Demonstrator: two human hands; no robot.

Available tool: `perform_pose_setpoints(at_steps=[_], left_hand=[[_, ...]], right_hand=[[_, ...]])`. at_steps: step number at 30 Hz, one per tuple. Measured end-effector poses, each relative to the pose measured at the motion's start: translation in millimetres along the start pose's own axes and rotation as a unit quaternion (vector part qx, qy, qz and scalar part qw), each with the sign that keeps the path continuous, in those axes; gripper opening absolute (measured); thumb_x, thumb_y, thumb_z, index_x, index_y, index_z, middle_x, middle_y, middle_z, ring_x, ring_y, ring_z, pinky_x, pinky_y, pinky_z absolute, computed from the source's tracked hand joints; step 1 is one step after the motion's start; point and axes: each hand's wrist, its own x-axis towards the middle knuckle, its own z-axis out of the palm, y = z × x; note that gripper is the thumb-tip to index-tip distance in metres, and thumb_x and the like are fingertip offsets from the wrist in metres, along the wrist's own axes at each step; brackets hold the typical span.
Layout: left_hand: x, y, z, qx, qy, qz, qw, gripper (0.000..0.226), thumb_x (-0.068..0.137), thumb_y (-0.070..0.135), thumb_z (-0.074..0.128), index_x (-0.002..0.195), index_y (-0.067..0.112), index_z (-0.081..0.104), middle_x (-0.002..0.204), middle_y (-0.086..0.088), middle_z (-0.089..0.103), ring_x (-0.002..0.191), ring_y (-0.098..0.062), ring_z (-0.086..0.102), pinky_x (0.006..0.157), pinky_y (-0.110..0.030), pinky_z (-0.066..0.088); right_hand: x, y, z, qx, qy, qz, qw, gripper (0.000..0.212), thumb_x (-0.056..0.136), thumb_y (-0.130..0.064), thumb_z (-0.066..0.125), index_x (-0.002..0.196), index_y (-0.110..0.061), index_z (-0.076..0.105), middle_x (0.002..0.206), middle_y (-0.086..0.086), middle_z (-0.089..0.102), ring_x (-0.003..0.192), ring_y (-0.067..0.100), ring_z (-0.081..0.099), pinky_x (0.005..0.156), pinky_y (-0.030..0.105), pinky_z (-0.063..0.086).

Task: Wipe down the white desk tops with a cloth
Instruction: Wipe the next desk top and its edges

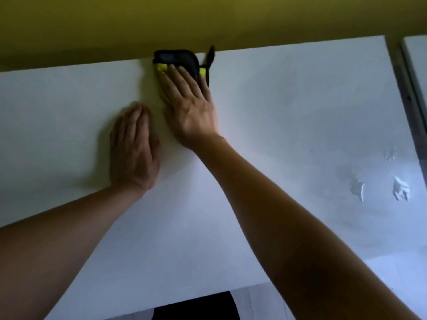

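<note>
A white desk top [288, 125] fills most of the head view. A yellow cloth [161, 67] lies near the desk's far edge, against a black pouch [178, 57] with a strap. My right hand [189, 105] presses flat on the cloth with straight fingers, its fingertips reaching the pouch. Most of the cloth is hidden under that hand. My left hand [134, 146] rests flat on the bare desk, palm down, just left of and nearer than the right hand.
A yellow-green wall [208, 21] rises directly behind the desk's far edge. A second white desk top [418, 63] sits at the far right across a dark gap. Dents mark the surface [379, 188] at right. The near edge shows dark clothing [196, 308] below.
</note>
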Motion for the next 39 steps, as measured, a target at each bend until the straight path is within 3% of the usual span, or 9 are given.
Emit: perform_pose_setpoints(at_steps=[3,8,12,16,20,24,28,35,39], left_hand=[[1.1,1.4,-1.1,-0.014,-0.010,0.000,1.000,0.058,0.104,0.024,0.036,0.156,0.001,0.038,0.165,-0.018,0.036,0.153,-0.035,0.032,0.127,-0.046,0.021],[0.6,5.7,-3.5,-0.020,-0.009,-0.015,1.000,0.059,0.102,0.024,0.035,0.156,0.002,0.038,0.165,-0.018,0.035,0.152,-0.036,0.032,0.126,-0.047,0.020],[-2.0,6.0,-3.1,-0.011,-0.011,-0.020,1.000,0.058,0.102,0.024,0.037,0.156,0.004,0.039,0.165,-0.016,0.035,0.153,-0.035,0.031,0.126,-0.044,0.018],[-3.6,8.8,-6.7,0.007,-0.021,-0.011,1.000,0.054,0.104,0.026,0.035,0.155,0.009,0.039,0.165,-0.015,0.034,0.152,-0.037,0.031,0.125,-0.045,0.019],[-6.1,17.0,-12.1,0.031,-0.019,0.053,0.998,0.045,0.107,0.024,0.035,0.150,0.016,0.042,0.160,-0.019,0.038,0.140,-0.044,0.039,0.117,-0.051,0.027],[-16.6,53.2,-11.6,0.011,-0.045,0.056,0.997,0.050,0.105,0.029,0.037,0.151,0.010,0.042,0.160,-0.022,0.038,0.141,-0.045,0.040,0.117,-0.052,0.028],[-52.2,141.8,0.3,-0.036,-0.082,0.101,0.991,0.056,0.102,0.031,0.039,0.154,0.010,0.043,0.163,-0.022,0.036,0.145,-0.045,0.038,0.120,-0.053,0.028],[-66.1,220.4,31.8,-0.027,-0.094,0.137,0.986,0.057,0.102,0.032,0.037,0.157,0.015,0.040,0.165,-0.017,0.033,0.151,-0.040,0.032,0.126,-0.051,0.020],[-64.7,218.2,33.3,-0.020,-0.085,0.134,0.987,0.057,0.102,0.030,0.038,0.157,0.016,0.040,0.165,-0.017,0.034,0.152,-0.039,0.031,0.127,-0.050,0.019]], right_hand=[[-20.8,39.4,-17.4,-0.015,-0.002,-0.017,1.000,0.062,0.093,-0.039,0.045,0.152,-0.018,0.045,0.157,0.005,0.044,0.148,0.023,0.036,0.121,0.048,0.025],[-78.6,130.0,-62.8,-0.064,0.068,0.162,0.982,0.061,0.095,-0.038,0.044,0.152,-0.016,0.045,0.157,0.008,0.043,0.147,0.027,0.037,0.122,0.044,0.026],[-119.5,117.1,-77.1,-0.070,0.073,0.248,0.964,0.066,0.091,-0.038,0.042,0.152,-0.014,0.044,0.158,0.009,0.042,0.148,0.028,0.035,0.123,0.048,0.023],[-166.8,46.7,-71.6,-0.006,0.077,0.176,0.981,0.067,0.085,-0.035,0.052,0.147,-0.009,0.051,0.153,0.015,0.047,0.144,0.034,0.040,0.119,0.051,0.028],[-222.6,10.7,-74.6,0.005,0.015,0.107,0.994,0.070,0.089,-0.035,0.061,0.154,-0.017,0.042,0.161,0.006,0.037,0.152,0.022,0.027,0.123,0.049,0.020],[-245.4,24.7,-84.1,0.000,-0.008,0.070,0.998,0.071,0.088,-0.033,0.061,0.154,-0.019,0.041,0.162,0.003,0.035,0.153,0.019,0.025,0.123,0.048,0.020],[-272.4,72.2,-110.1,-0.001,-0.023,0.062,0.998,0.071,0.089,-0.037,0.057,0.155,-0.018,0.038,0.162,0.005,0.035,0.153,0.022,0.026,0.122,0.049,0.021],[-364.7,260.0,-194.8,-0.074,0.078,0.280,0.954,0.062,0.093,-0.027,0.046,0.154,-0.014,0.041,0.159,0.011,0.039,0.149,0.030,0.031,0.121,0.049,0.027],[-357.3,257.9,-197.7,-0.089,0.100,0.403,0.905,0.067,0.092,-0.032,0.041,0.157,-0.020,0.034,0.163,0.006,0.032,0.152,0.026,0.024,0.125,0.049,0.016]])
